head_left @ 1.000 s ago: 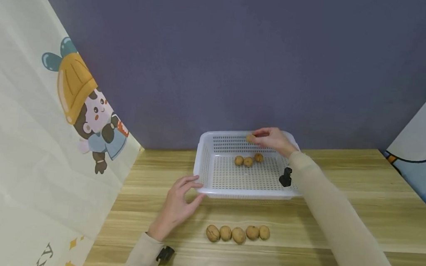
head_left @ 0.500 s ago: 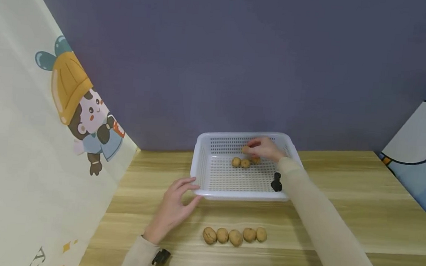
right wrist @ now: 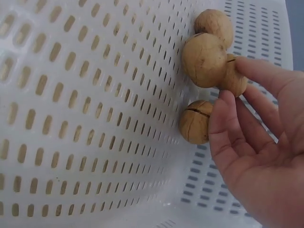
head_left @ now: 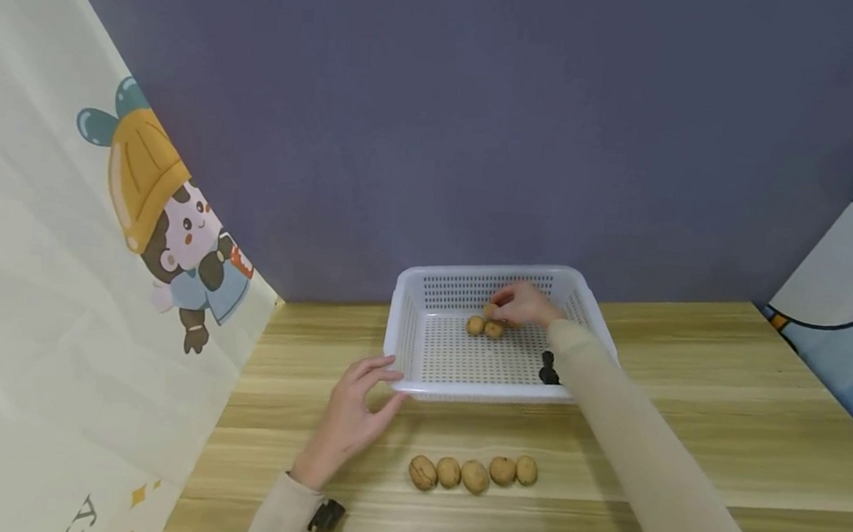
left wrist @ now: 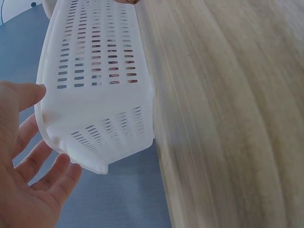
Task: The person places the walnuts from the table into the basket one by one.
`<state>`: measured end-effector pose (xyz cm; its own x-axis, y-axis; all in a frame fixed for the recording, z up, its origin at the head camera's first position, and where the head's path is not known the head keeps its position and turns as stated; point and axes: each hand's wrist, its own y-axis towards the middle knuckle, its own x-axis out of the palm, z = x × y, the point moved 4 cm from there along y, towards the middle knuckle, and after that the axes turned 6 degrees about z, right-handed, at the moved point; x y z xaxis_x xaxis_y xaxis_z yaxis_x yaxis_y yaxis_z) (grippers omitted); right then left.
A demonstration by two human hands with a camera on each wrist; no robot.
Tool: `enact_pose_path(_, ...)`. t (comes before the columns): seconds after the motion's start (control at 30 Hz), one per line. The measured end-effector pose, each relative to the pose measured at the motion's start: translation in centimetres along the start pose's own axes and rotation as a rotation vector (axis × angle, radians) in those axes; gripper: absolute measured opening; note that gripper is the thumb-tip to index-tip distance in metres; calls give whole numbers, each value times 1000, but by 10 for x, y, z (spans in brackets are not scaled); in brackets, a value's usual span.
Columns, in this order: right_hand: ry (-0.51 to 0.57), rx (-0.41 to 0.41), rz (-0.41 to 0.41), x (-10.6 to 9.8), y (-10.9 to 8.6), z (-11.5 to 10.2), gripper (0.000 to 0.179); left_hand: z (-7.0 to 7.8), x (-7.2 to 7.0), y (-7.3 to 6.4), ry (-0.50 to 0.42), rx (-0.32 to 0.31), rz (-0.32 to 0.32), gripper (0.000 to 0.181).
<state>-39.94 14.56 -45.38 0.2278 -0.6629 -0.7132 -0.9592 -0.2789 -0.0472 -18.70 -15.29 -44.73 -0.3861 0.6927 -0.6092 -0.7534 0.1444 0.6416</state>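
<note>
My right hand (head_left: 527,305) reaches down inside a white perforated plastic basket (head_left: 454,391). Between thumb and fingertips it pinches a walnut (right wrist: 234,80), low beside the others near the basket's floor. Two loose walnuts (head_left: 493,329) lie next to it; a third walnut (right wrist: 195,122) is close under the fingers and mostly covered by the hand in the head view. At the basket's front left corner, my left hand (head_left: 355,411) holds the rim, thumb on one side of the corner and fingers round the other (left wrist: 33,156).
In front of the basket, several walnuts (head_left: 474,476) lie in a row on the wooden table (head_left: 362,319). A dark wall (head_left: 437,133) rises right behind the basket. A printed cloth (head_left: 94,290) stands at the left side.
With the walnut pinched, my right hand has come down from near the basket's back rim to the walnuts on its floor. The left hand stays at the corner.
</note>
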Motion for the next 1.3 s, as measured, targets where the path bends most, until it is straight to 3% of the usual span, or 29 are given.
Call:
enact_pose_path(0.53, 37, 22, -8, -2, -5, -4, 48, -1, 3, -1, -8, -2, 8, 31)
enact_pose_path(0.73, 47, -72, -18, -17, -12, -21, 48, 0, 3, 0, -13, -4, 12, 31)
enact_pose_path(1.03, 170, -112, -78, -48, -42, -53, 46, 0, 1, 0, -23, 8, 18, 30)
enact_pose_path(1.3, 192, -158, -58, -64, -76, -67, 42, 0, 2, 1, -31, 3, 16, 29)
